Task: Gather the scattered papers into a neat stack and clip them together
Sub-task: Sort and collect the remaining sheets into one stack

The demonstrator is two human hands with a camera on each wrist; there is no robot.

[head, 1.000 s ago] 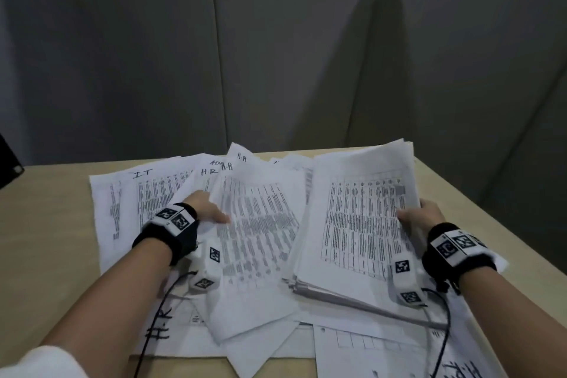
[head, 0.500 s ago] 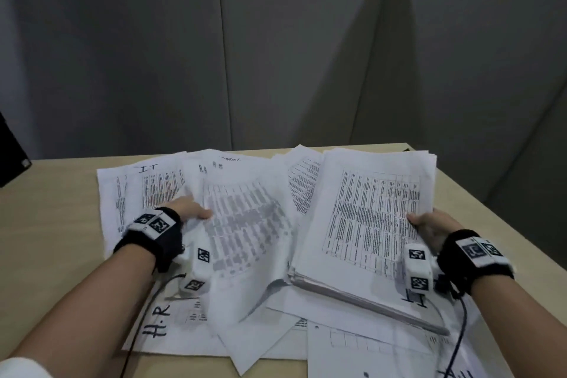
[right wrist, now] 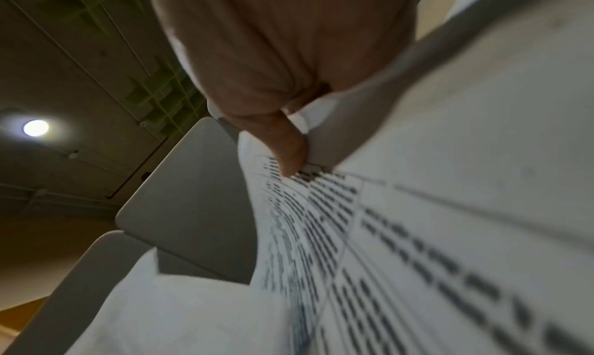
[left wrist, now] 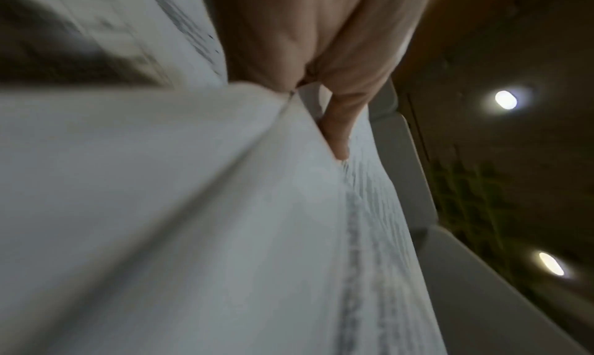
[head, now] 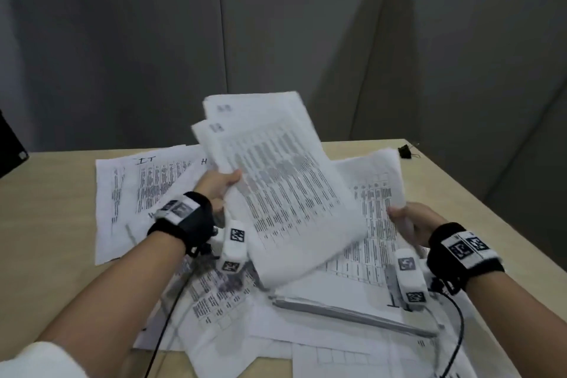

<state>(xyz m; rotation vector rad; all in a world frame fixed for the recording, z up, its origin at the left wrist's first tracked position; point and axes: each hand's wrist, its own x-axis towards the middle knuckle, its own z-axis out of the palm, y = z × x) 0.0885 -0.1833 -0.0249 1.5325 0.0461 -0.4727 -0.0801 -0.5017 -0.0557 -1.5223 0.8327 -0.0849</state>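
Note:
My left hand (head: 219, 189) grips a bunch of printed sheets (head: 276, 190) by their left edge and holds them lifted and tilted over the table; its thumb (left wrist: 337, 132) lies on top of the paper in the left wrist view. My right hand (head: 409, 222) pinches the right edge of a thicker stack (head: 372, 242) whose near edge rests on the table. In the right wrist view a thumb (right wrist: 289, 152) presses on that stack (right wrist: 418, 259). More loose sheets (head: 132, 190) lie spread underneath. A black binder clip (head: 405, 151) sits at the far right of the table.
The wooden table (head: 40, 248) has bare surface at the left and along the right edge. Grey partition walls (head: 276, 24) stand close behind it. A dark object (head: 10, 147) juts in at the far left. Cables (head: 458, 331) trail from both wrists over the papers.
My left hand has lifted its bunch of sheets off the pile and swung it up and right, over the stack in my right hand. The binder clip has come into view.

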